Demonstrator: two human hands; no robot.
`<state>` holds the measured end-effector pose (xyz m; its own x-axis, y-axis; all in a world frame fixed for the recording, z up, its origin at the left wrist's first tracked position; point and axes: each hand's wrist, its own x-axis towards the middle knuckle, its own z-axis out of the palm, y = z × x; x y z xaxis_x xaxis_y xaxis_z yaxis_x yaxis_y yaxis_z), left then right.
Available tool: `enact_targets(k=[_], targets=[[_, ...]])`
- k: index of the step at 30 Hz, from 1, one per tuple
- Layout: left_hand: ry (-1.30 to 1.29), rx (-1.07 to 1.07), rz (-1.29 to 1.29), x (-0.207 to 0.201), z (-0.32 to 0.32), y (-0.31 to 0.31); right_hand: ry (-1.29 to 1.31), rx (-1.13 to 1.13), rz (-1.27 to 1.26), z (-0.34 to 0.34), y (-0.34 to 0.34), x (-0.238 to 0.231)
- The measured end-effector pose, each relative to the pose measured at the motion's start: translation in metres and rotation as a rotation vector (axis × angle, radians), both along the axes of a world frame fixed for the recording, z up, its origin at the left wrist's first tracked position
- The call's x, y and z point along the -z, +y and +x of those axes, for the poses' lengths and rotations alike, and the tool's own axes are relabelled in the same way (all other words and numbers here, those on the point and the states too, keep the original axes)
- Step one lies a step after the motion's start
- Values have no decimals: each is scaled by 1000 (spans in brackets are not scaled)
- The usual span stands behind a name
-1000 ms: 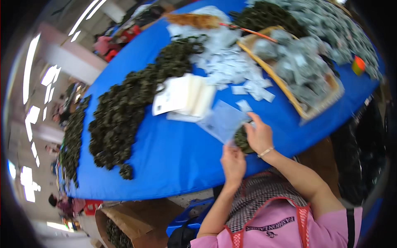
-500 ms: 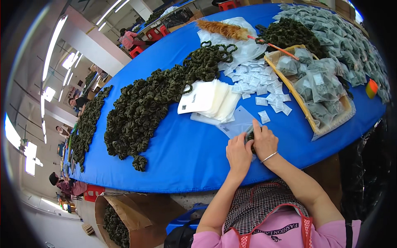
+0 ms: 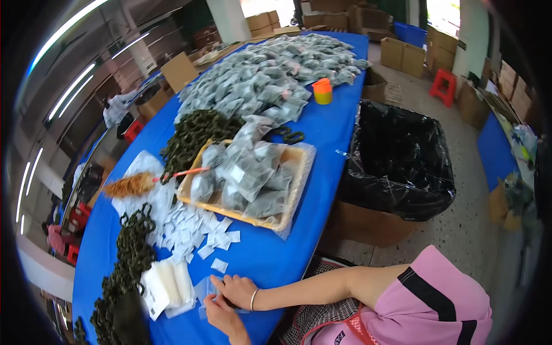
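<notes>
- Right hand [image 3: 237, 291]: fingers bent over the clear bag [image 3: 203, 289] on the table [image 3: 267, 256] — whether they grip it, I cannot tell
- Left hand [image 3: 224, 318]: fingers curled at the bag's near side, just beside the right hand — grip likewise unclear
- White pouches [image 3: 168, 286] left of the bag; loose sachets [image 3: 185, 230] and the tray [image 3: 303, 172] beyond

Thin translucent plastic bag [image 3: 202, 287], smooth blue table cover [image 3: 259, 261], crinkled glossy black plastic liner [image 3: 397, 192], matt cardboard carton [image 3: 368, 225]
</notes>
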<state>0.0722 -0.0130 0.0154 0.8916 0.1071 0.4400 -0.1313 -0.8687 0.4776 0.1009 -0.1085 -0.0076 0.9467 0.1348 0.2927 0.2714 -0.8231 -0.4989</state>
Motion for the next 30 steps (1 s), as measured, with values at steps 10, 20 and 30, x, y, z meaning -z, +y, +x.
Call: enact_targets(k=[10, 20, 30], targets=[[86, 99, 503, -11, 3, 18, -28, 21, 48, 12, 17, 24], [8, -186, 560, -9, -1, -13, 116, -3, 195, 15, 24, 25], [-115, -241, 511, -14, -43, -21, 32, -14, 62, 19, 30, 40]])
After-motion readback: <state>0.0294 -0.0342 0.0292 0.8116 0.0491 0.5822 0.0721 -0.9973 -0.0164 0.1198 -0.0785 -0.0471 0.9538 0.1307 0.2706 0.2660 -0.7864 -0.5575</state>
